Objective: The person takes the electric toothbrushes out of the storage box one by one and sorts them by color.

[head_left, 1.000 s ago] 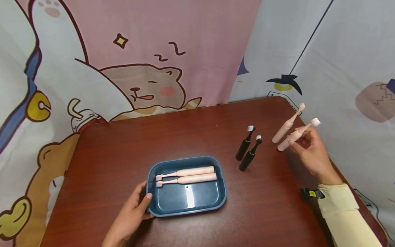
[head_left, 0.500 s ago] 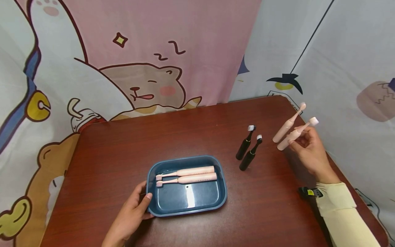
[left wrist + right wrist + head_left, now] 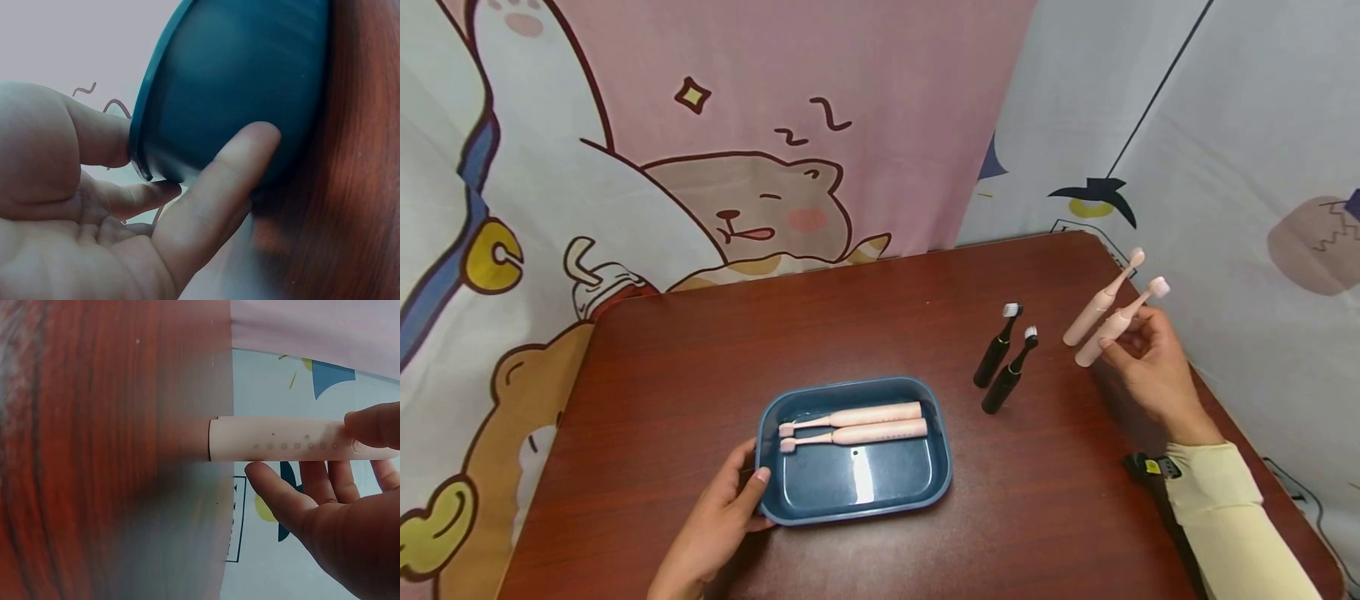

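In the head view, my right hand [image 3: 1156,373] pinches a pale pink electric toothbrush [image 3: 1105,336] by its handle, thumb on one side and fingers on the other. The brush stands nearly upright on the table. A matching pink toothbrush [image 3: 1090,316] stands just behind it. My left hand [image 3: 718,517] holds the left end of a blue tray [image 3: 853,519], thumb at the rim; in the left wrist view a finger [image 3: 250,147] lies along the tray's outer wall. Two more pink toothbrushes [image 3: 880,432] lie side by side inside the tray, heads to the left.
Two black electric toothbrushes [image 3: 1002,388] stand upright between the tray and the pink pair. Everything rests on a reddish-brown wooden table [image 3: 700,358]. Printed curtains [image 3: 910,108] hang along its back and right edges.
The pink toothbrush in my right hand has turned and straightened slightly, its head shifting a little left and up. My left hand and the tray stay where they were.
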